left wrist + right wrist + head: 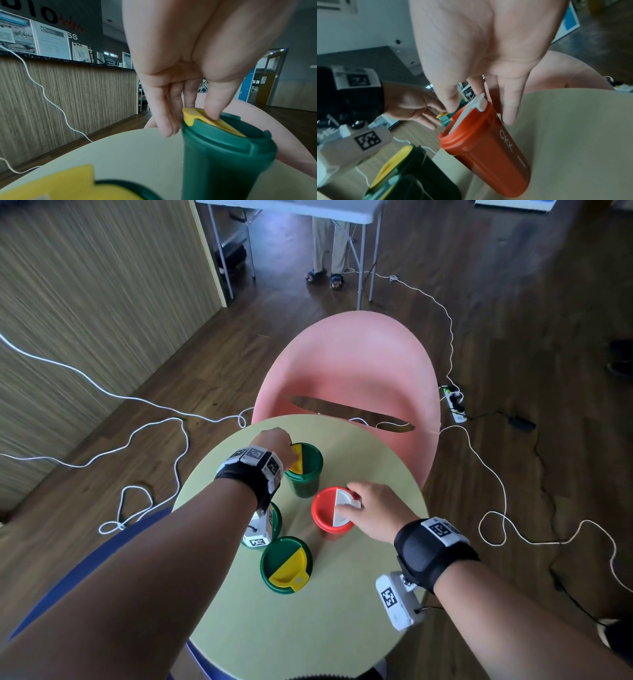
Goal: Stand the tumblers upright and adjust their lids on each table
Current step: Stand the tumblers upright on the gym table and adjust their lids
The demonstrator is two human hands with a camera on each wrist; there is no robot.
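Nearest on the round counter (342, 628): green tumbler (286, 564), upright, lid shut. Farther right: red tumbler (331, 510), white flap (475, 105) raised, pinched by right hand (376, 513). Farthest: far green tumbler (304, 470); left hand (178, 81) pinching its yellow flap (202, 117), clear only from the wrist view.
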